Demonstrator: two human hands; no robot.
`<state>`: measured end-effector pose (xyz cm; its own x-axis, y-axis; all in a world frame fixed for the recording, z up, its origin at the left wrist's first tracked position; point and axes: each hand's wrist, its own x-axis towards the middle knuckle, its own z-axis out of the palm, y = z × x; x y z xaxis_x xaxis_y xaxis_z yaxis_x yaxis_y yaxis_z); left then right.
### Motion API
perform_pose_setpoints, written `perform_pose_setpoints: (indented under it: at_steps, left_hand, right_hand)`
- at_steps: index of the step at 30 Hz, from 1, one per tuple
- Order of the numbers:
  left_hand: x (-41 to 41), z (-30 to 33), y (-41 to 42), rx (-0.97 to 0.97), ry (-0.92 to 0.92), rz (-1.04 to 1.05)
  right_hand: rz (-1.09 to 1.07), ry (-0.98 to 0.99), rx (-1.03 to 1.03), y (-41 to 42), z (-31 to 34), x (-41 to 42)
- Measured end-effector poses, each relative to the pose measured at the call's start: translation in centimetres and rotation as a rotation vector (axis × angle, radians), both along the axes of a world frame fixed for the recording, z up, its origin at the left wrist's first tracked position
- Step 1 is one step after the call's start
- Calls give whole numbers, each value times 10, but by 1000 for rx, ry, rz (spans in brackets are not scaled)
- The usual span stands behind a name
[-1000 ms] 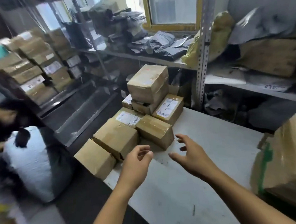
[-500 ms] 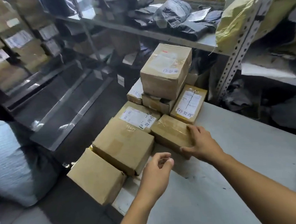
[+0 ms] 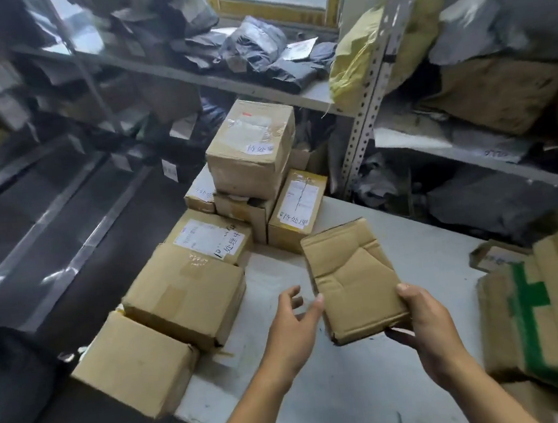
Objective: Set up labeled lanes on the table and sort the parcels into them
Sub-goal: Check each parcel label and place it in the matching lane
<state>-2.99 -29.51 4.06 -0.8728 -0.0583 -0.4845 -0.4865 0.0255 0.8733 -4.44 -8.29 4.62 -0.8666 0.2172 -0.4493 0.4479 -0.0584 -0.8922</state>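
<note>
Item, in hand: our right hand (image 3: 431, 329) grips a small, creased brown cardboard parcel (image 3: 353, 279) by its near right corner, thumb on the upper face and fingers curled beneath. Half a second ago this parcel lay flat on the table at the near end of the pile, with the right hand just settling on it; it is now lifted clear of the pile and tilted, its plain unlabeled face turned toward us, held above the white tabletop (image 3: 341, 394).

Item, left hand (image 3: 293, 330): fingers loosely spread, holding nothing, thumb tip just beside the parcel's near left edge; we cannot tell whether it touches. Earlier it hovered in much the same pose, lower and further left.

Item, pile at the table's far left corner, unchanged in arrangement:
- a large taped brown box with a handwritten white slip (image 3: 252, 148), topmost on the stack;
- a yellowish box with a printed label and handwritten slip (image 3: 299, 205), leaning at the stack's right;
- a flat box with a white shipping label (image 3: 209, 237), in front of the stack;
- a plain brown box (image 3: 186, 295), nearer us, touching the labeled one;
- another plain brown box (image 3: 133, 362), nearest, overhanging the table's left edge.

Item, right edge: a large taped carton with green tape (image 3: 552, 306), resting on the table.

Item, beyond the table: grey metal shelving (image 3: 364, 123) holding dark poly mailers and a yellow bag (image 3: 355, 65).
</note>
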Motion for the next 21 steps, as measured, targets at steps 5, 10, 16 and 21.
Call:
perform_pose_setpoints:
  at_steps: [5,10,16,21]
  left_hand:
    - [14,30,46,503,-18,-76]
    - [52,56,96,736,13,-84]
    - [88,92,154,425,207,51]
    - [110,102,189,156,308,18]
  right_hand:
    - [-11,-144,-305,35,33,40]
    - [208,-225,-253,75,59,81]
    - [257,290,350,117,96,122]
    - [410,400,318,125,109,152]
